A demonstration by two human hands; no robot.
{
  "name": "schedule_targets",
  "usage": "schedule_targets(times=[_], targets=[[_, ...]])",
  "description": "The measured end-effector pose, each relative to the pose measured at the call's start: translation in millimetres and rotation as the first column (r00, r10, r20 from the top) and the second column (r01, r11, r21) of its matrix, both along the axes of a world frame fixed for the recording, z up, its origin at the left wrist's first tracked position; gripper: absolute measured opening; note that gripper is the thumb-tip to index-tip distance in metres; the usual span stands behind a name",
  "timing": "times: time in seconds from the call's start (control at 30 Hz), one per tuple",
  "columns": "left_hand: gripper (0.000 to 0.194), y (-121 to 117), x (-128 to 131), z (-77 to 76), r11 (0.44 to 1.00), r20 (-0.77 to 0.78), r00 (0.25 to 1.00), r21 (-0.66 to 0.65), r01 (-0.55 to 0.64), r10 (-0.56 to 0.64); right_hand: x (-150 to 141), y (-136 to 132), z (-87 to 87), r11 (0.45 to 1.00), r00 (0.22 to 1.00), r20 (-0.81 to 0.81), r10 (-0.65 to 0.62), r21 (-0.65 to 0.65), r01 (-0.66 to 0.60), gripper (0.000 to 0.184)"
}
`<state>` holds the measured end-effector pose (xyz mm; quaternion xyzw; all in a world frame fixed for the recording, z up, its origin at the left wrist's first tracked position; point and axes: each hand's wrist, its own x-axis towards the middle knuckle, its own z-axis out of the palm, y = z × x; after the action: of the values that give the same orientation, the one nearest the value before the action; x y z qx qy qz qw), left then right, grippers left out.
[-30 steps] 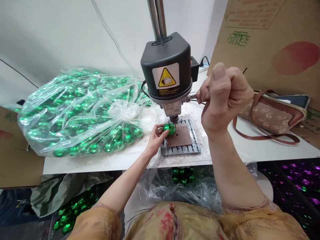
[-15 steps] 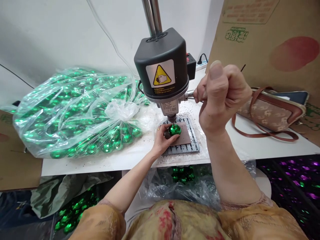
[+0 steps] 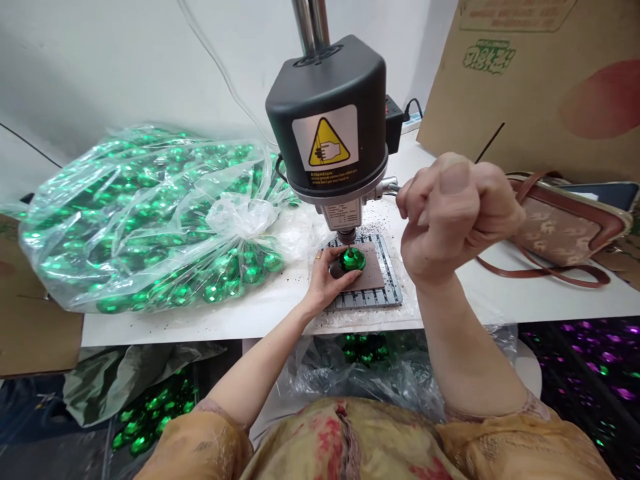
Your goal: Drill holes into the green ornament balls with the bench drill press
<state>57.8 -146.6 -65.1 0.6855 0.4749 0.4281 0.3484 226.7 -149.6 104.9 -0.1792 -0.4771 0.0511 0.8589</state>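
Observation:
Under the chuck of a black bench drill press (image 3: 327, 113), a shiny green faceted ball (image 3: 352, 259) rests on a brown board (image 3: 370, 277) laid over the slotted metal base (image 3: 393, 287). My left hand (image 3: 327, 277) is closed around the ball's left side, thumb in front and fingers behind. The drill bit meets the top of the ball; whether it has gone in, I cannot tell. My right hand (image 3: 457, 217) is wrapped round the drill press's feed lever (image 3: 390, 187), right of the machine head. Most of the lever is hidden by the fingers.
On the left of the white table (image 3: 200, 327) lies a clear plastic bag (image 3: 150, 220) full of green balls. A patterned handbag (image 3: 565, 220) with a brown strap sits at the right, before a cardboard box (image 3: 535, 87). Green balls lie in plastic (image 3: 367, 350) below the table edge.
My right hand has moved lower and to the right with the lever. My left hand still holds the green ball under the bit. The view has shifted slightly.

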Motion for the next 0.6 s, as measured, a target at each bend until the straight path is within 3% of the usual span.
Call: schedule_targets(times=[0.17,0.43,0.6], targets=[[0.058,-0.4,0.6,-3.0,1.0,0.007,1.0,0.017,-0.008,0.008,1.6,0.7,-9.1,0.996,0.998,0.001,-0.067,-0.055,0.067,0.06],[0.059,-0.5,1.0,-6.5,0.999,0.01,1.0,0.032,-0.003,0.002,4.1,3.6,-20.1,0.99,1.0,0.023,-0.015,0.138,0.011,0.049],[0.058,0.6,1.0,-6.4,0.998,0.006,1.0,0.058,0.016,-0.016,2.1,5.7,-24.4,0.989,1.0,-0.02,-0.004,0.148,0.007,0.051]])
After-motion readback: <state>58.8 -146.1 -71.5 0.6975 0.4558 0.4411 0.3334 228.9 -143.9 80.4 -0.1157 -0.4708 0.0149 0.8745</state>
